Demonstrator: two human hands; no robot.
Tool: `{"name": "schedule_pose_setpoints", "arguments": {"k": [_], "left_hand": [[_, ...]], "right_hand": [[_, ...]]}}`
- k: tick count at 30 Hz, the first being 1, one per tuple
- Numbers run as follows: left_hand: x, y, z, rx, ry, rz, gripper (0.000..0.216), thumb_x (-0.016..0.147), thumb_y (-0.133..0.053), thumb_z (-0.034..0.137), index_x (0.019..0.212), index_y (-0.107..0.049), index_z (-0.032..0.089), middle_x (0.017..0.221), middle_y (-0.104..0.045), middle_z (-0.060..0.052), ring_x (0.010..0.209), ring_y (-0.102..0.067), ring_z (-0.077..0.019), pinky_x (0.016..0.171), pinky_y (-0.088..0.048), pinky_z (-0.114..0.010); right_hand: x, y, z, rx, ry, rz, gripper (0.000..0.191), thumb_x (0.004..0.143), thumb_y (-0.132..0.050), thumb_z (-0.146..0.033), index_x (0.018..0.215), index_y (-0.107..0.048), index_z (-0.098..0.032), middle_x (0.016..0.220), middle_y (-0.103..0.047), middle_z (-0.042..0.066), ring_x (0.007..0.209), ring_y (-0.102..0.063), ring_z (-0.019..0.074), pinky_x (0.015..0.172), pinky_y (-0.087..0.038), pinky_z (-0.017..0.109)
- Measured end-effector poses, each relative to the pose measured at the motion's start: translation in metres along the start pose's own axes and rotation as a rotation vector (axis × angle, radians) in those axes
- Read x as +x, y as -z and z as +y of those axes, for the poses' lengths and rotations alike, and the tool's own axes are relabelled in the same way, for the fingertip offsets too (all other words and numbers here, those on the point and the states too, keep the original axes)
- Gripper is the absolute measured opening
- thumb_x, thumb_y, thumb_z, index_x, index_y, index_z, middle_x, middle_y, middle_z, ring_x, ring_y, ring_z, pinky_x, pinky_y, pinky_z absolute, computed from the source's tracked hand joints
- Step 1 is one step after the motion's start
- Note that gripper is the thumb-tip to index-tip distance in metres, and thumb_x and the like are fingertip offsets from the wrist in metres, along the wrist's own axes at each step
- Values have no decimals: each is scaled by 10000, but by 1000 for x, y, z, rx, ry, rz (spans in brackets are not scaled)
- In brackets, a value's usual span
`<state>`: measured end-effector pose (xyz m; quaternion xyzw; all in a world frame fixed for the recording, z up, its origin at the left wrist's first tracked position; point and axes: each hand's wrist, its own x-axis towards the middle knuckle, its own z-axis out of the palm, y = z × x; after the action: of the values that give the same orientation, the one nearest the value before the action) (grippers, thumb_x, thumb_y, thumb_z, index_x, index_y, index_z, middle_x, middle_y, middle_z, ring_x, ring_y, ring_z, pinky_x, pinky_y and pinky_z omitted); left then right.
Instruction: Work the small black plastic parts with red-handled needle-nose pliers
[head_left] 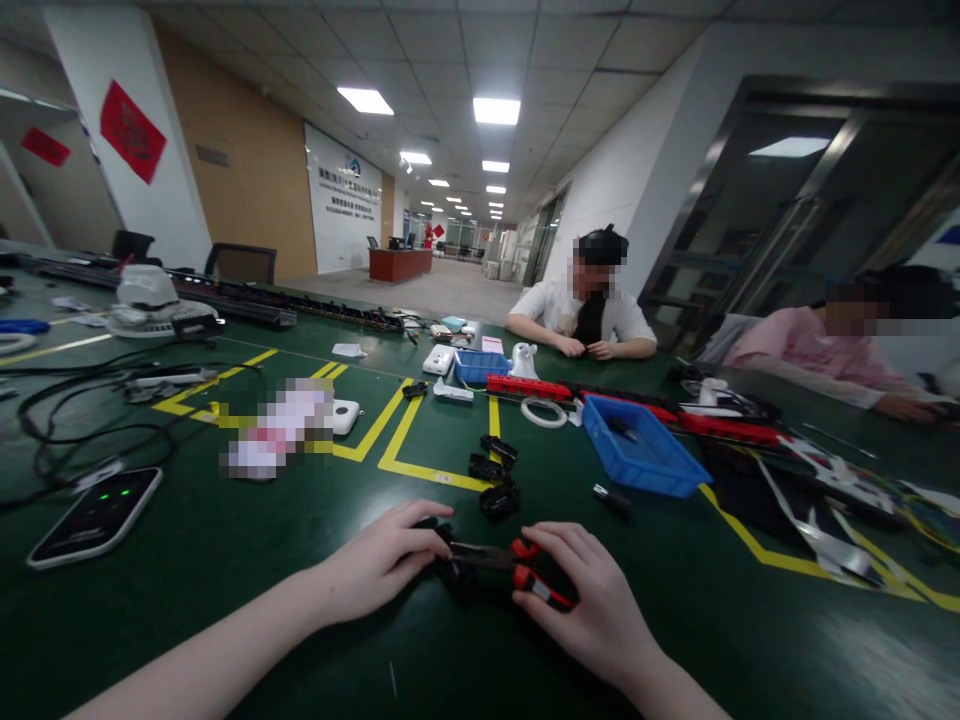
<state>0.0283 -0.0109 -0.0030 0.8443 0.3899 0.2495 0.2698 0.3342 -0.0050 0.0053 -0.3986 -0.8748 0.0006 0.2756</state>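
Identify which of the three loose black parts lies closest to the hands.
The nearest black part, just beyond the pliers; the other two sit farther back by the yellow line.

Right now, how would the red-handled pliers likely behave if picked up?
The pliers look metal, so probably rigid and heavy for their size. Their red-black handles look rubbery, likely not slippery. Flat in shape, they should not roll.
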Motion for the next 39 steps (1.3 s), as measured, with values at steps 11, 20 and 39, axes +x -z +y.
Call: {"name": "schedule_pose_setpoints", "arguments": {"k": [11,20,39], "left_hand": [[-2,-5,-9,-3,-24,48,350,1003,-454,111,1148,-722,283,1500,-493,-45,1379,-467,-267,1163,-404,-485],[-1,-3,-6,-45,83,198,354,1057,-378,268,1271,-661,282,1400,-576,-62,1313,-531,-252,1148,-419,-456],[-1,-36,23,113,294,163,1013,785,-752,435,1612,-220,191,1551,-435,-169,1413,-415,-393,1188,-321,-617]], "right_hand": [[-5,-8,4,9,24,11,493,775,-763,-325,1243,-638,-236,1164,-701,103,1059,-663,278,869,-566,430],[-3,-4,-4,37,89,71,524,741,-815,-305,1222,-626,-215,1129,-701,104,1026,-660,268,840,-565,417],[-3,-5,0,35,50,124,473,768,-789,-287,1214,-636,-250,1126,-706,93,1017,-672,270,829,-576,410]]}}
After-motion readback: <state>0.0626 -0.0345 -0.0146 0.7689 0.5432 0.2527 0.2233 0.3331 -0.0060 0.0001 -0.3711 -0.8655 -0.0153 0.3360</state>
